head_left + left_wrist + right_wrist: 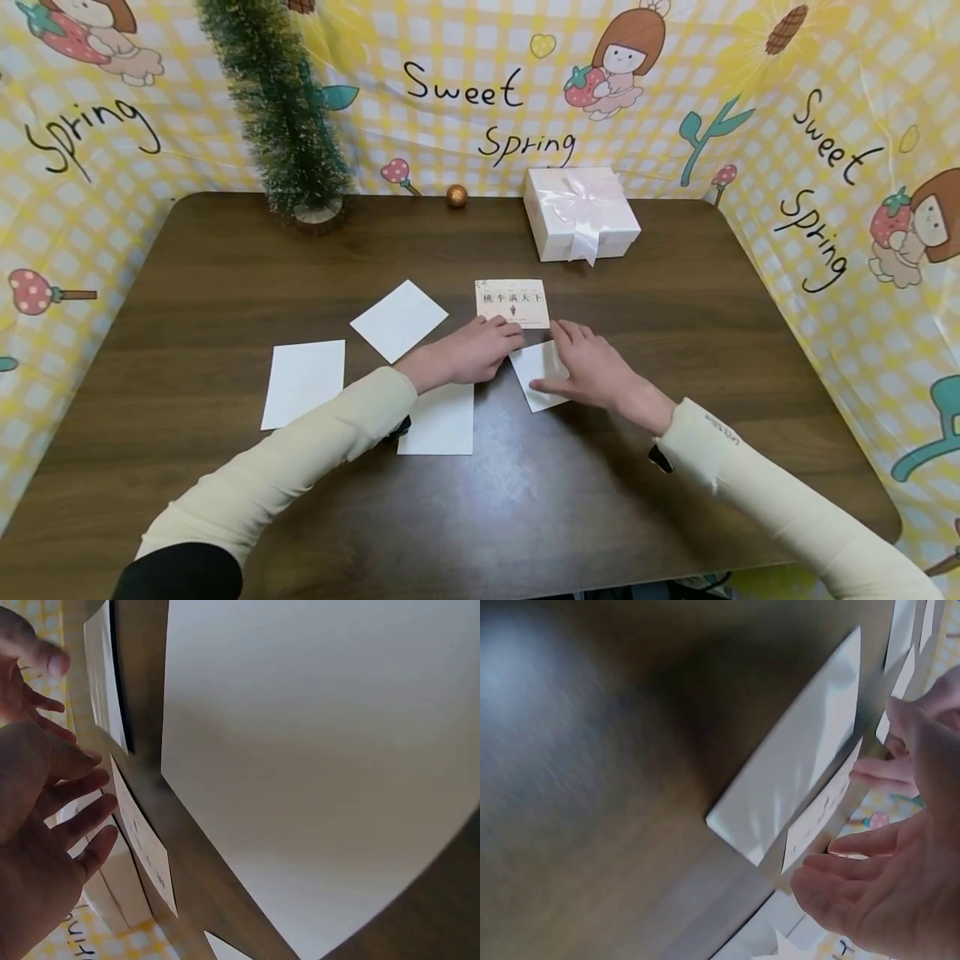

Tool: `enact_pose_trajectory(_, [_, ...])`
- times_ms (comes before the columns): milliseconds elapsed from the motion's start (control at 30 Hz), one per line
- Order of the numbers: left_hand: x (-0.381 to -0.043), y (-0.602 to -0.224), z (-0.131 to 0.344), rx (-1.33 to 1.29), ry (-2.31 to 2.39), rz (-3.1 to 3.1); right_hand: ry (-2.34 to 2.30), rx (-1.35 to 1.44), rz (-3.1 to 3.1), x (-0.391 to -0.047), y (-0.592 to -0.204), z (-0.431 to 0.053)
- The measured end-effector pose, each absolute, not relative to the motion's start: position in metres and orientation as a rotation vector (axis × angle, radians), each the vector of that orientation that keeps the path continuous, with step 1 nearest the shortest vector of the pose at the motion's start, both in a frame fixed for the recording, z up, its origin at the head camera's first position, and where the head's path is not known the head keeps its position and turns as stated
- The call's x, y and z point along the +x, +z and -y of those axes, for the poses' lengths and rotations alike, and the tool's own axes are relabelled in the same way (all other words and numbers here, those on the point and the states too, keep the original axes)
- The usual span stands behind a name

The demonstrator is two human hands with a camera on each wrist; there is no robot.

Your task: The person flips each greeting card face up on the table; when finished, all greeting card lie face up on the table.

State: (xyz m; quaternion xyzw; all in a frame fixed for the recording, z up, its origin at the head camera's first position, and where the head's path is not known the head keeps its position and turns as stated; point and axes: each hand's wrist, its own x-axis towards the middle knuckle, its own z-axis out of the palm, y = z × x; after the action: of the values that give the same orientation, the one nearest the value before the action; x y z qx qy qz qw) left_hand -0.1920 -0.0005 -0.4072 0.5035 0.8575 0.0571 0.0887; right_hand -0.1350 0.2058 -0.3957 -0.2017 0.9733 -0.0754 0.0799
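My left hand (483, 346) hovers over the upper part of a blank white card (438, 429), its fingers near the lower edge of a printed card (512, 302) with a row of characters. To its right, my right hand (592, 367) reaches over a small white card (538, 379), covering that card's right side, with thumb and fingers spread apart. In the left wrist view the left hand's fingers (86, 817) are loosely extended and grip nothing. The right wrist view shows the small card lying flat beyond the right hand's fingers (866, 840), nothing in the palm.
Two more white cards, one straight (303, 383) and one turned (400, 319), lie on the left of the brown table (675, 300). Along the back stand a small green tree (288, 117), a golden ball (457, 196) and a white gift box (555, 218) with a ribbon.
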Motion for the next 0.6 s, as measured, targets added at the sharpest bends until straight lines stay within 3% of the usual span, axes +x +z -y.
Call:
enact_pose_trajectory(233, [-0.179, -0.41, 0.003, 1.513, 0.098, -2.487, -0.208, -0.701, -2.851, -0.113, -0.404, -0.206])
enact_pose_trajectory(600, [-0.179, -0.416, 0.006, 1.561, 0.175, -2.515, -0.113, -0.878, -3.001, -0.11, -0.42, -0.21])
